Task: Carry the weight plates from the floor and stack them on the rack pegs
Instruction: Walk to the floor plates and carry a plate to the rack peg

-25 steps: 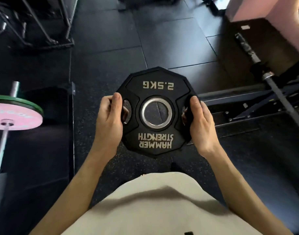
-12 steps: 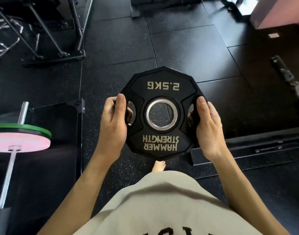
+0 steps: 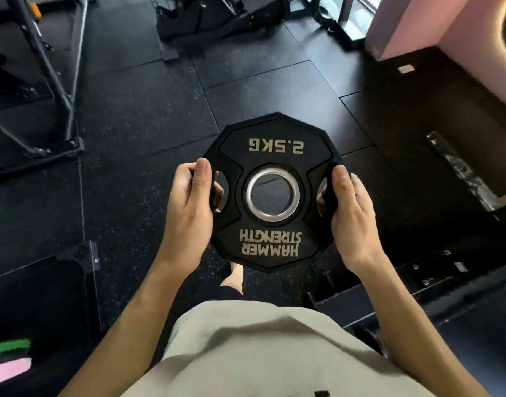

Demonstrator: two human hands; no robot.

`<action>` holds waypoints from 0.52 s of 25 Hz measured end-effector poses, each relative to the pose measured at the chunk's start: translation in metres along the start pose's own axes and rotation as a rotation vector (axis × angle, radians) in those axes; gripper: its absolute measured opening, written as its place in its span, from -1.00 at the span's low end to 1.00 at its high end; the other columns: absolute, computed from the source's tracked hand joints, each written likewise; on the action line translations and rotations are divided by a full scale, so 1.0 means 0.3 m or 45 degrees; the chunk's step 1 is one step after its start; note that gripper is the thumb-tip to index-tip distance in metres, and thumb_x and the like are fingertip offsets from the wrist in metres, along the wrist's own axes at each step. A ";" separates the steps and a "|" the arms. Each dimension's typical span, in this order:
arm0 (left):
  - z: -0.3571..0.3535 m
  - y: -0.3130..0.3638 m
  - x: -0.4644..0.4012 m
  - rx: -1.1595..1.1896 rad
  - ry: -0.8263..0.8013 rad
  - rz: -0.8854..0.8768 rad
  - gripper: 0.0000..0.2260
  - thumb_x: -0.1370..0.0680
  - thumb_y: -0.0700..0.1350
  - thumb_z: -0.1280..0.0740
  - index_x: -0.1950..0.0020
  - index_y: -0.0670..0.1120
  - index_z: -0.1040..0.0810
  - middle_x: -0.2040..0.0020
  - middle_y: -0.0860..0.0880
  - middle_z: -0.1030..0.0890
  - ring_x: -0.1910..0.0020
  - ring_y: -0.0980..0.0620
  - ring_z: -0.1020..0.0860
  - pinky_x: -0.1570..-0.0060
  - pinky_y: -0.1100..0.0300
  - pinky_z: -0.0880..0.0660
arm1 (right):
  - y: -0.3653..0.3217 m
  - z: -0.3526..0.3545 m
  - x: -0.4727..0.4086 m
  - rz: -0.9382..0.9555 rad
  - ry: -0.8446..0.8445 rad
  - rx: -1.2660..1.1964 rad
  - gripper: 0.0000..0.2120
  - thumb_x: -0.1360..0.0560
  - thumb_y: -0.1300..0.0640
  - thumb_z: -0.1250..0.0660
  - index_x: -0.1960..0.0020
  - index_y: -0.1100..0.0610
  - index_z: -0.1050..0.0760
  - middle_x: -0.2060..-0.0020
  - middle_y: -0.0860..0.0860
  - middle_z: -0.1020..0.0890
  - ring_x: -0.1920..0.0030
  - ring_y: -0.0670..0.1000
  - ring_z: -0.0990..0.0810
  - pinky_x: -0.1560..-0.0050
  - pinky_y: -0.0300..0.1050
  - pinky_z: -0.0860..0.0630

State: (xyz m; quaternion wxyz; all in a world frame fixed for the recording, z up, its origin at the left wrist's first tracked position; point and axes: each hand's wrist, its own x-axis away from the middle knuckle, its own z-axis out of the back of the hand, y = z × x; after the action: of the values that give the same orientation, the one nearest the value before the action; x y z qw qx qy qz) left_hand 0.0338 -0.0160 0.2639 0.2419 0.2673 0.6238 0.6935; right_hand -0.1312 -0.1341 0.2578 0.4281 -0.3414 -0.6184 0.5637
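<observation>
Black rubber floor (image 3: 148,116) below; weight plate (image 3: 271,150) held flat between left hand (image 3: 188,207), right hand (image 3: 352,219), fingers curled through side slots.

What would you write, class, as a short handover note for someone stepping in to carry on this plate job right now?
Left hand: closed on the left grip slot of the black 2.5 kg plate, fingers through the slot.
Right hand: closed on the right grip slot.
Plate: held flat in front of the body, above the black rubber floor, lettering upside down to the wearer.
Done: this plate is lifted off the floor.
Left: carry it to the rack and slide it onto a peg. No rack pegs can be made out from here, and no other loose plates are visible on the floor.
</observation>
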 end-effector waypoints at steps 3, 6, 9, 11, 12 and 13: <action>-0.067 0.024 -0.288 -0.002 -0.129 -0.020 -0.67 -0.65 0.13 -0.10 0.02 -0.13 -0.41 0.25 -0.01 -0.46 0.30 0.14 -0.43 0.24 0.23 -0.42 | -0.032 -0.048 -0.230 0.015 0.094 0.013 -0.64 -0.62 -0.11 -0.13 0.21 0.13 -0.33 0.43 -0.09 -0.42 0.40 -0.14 -0.39 0.33 -0.28 -0.37; -0.147 0.066 -0.601 -0.002 -0.291 -0.048 -0.67 -0.61 0.16 -0.11 0.05 -0.10 -0.40 0.26 0.00 -0.45 0.31 0.15 -0.42 0.25 0.22 -0.40 | -0.081 -0.089 -0.466 0.036 0.262 0.003 -0.64 -0.64 -0.08 -0.12 0.22 0.14 -0.34 0.45 -0.12 -0.45 0.39 -0.16 -0.41 0.31 -0.29 -0.39; -0.262 0.109 -0.873 -0.014 -0.450 -0.023 -0.68 -0.58 0.18 -0.12 0.05 -0.07 -0.41 0.25 0.02 -0.45 0.29 0.14 -0.42 0.22 0.16 -0.40 | -0.115 -0.091 -0.678 0.031 0.368 -0.033 -0.46 -0.57 -0.23 -0.16 0.14 0.29 -0.39 0.33 0.01 -0.50 0.29 -0.02 -0.47 0.17 -0.06 -0.45; -0.353 0.128 -1.022 -0.010 -0.536 -0.011 -0.68 -0.57 0.19 -0.13 0.04 -0.06 -0.40 0.25 0.03 -0.46 0.29 0.14 -0.42 0.21 0.14 -0.39 | -0.138 -0.072 -0.810 0.015 0.416 -0.038 -0.45 -0.54 -0.28 -0.16 0.14 0.27 -0.37 0.33 0.05 -0.47 0.31 -0.02 -0.45 0.22 -0.08 -0.43; -0.409 0.133 -1.100 -0.016 -0.572 -0.019 -0.68 -0.57 0.20 -0.13 0.04 -0.06 -0.40 0.26 0.05 -0.46 0.29 0.14 -0.42 0.21 0.14 -0.39 | -0.145 -0.054 -0.883 0.011 0.460 -0.048 -0.50 -0.57 -0.25 -0.15 0.15 0.22 -0.36 0.35 0.03 -0.45 0.34 -0.06 -0.43 0.26 -0.16 -0.42; -0.470 0.136 -1.177 -0.026 -0.596 -0.036 -0.66 -0.56 0.22 -0.13 0.04 -0.06 -0.40 0.26 0.06 -0.46 0.29 0.14 -0.42 0.20 0.14 -0.40 | -0.150 -0.031 -0.959 0.016 0.508 -0.052 -0.55 -0.59 -0.21 -0.13 0.15 0.20 -0.35 0.36 0.01 -0.44 0.36 -0.10 -0.42 0.30 -0.23 -0.41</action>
State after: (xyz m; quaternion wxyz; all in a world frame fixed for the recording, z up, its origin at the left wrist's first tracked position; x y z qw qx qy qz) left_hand 0.2001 -0.3601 0.2690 0.3925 0.4096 0.5474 0.6152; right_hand -0.0048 -0.3965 0.2606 0.5317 -0.4589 -0.5303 0.4749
